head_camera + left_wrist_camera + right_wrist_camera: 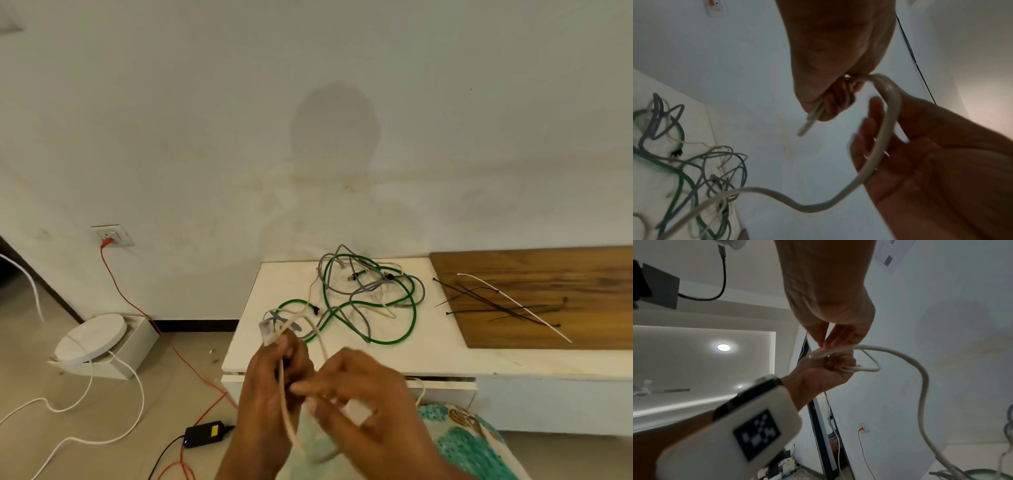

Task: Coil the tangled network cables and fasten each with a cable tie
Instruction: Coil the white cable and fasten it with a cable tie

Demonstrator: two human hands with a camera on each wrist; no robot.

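So you have the cream cable point(286, 394) up off the table: your left hand point(274, 387) is curled round a few short loops of it, with the clear plug point(267, 331) standing just above that fist. Your right hand point(363, 397) sits just beside the left with its fingers loosely spread; the cable runs across its fingertips point(863, 129), but whether they pinch it or only guide it cannot be told from these views.

From your hands the cable trails back onto the white table point(342, 356) and into the tangle point(370, 294), where it crosses the green cable point(411, 308) and the grey cable point(363, 318). The cable ties point(496, 305) lie well apart on the wooden board point(548, 267), black ones with one white among them.

Judging by how it hangs, this cable is light and springy rather than limp. It holds a curve and will likely want to spring open, so keep the left fist snug on the gathered loops. Take hold of the free run close to the coil, not far down near the tangle, and feed short lengths. The jacket looks smooth, so it should slide through your fingers. Pull gently where it meets the other cables, since a hard tug will probably tighten the knot or drag the heap toward the edge. Spare the plug, whose clip is likely fragile.
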